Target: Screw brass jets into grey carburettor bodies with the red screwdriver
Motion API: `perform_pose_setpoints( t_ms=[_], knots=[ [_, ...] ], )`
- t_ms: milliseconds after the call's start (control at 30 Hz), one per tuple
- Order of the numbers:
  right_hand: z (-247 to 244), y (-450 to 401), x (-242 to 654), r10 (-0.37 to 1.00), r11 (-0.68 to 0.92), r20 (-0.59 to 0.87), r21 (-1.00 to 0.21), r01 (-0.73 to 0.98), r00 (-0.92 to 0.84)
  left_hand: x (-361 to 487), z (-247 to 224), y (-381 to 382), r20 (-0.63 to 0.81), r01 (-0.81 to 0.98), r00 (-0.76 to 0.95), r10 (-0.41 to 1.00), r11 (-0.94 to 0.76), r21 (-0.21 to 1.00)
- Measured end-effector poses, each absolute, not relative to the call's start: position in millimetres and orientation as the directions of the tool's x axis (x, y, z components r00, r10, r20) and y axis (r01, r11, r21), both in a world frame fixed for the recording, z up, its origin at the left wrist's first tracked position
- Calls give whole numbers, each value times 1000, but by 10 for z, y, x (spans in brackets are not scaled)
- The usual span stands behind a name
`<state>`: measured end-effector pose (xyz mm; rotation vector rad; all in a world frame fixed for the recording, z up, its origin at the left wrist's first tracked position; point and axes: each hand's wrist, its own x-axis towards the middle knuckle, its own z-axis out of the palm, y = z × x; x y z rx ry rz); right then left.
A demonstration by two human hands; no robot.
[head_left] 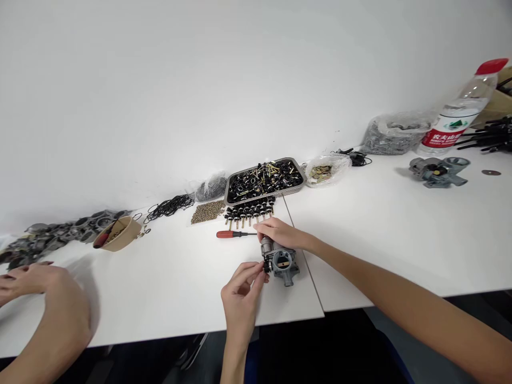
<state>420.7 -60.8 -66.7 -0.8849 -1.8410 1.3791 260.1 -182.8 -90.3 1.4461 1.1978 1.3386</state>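
A grey metal carburetor point(285, 261) rests on the white table near its front edge, its round bore facing me. My right hand point(278, 233) grips it from above and behind, fingers wrapped over its top left part. From the left, my left hand point(244, 282) pinches a small black knob-like part point(267, 264) between thumb and fingertips at the carburetor's side. Just behind lies a screwdriver point(227, 234) with a red and black handle, its tip hidden near my right fingers. A row of black-headed brass screws point(248, 212) lies behind it.
A metal tray point(302, 185) of black and brass parts stands at the back, between bags of parts. Brass bits point(208, 212) lie left of it. A tan tub point(127, 234) and another person's arm point(60, 309) are left. A second carburetor point(438, 172) and water bottle point(452, 120) stand right.
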Motion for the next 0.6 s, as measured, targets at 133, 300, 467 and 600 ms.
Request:
perform_pose_setpoints(
  t_ms=[133, 300, 467, 600],
  knots=[
    [-678, -606, 4216, 825, 208, 118, -973, 103, -552, 2375, -710, -1655, 237, 284, 98, 967, -255, 924],
    [-696, -590, 4231, 828, 171, 98, -982, 83, -552, 1926, -205, -831, 172, 693, 343, 923, -373, 617],
    [-755, -520, 4252, 849, 114, 67, -992, 57, -523, 1755, -134, -251, -174, 846, 492, 853, -422, 326],
    [-778, -466, 4275, 856, 89, 66, -996, 20, -513, 1701, -272, -251, -226, 856, 493, 840, -421, 301]
  ],
)
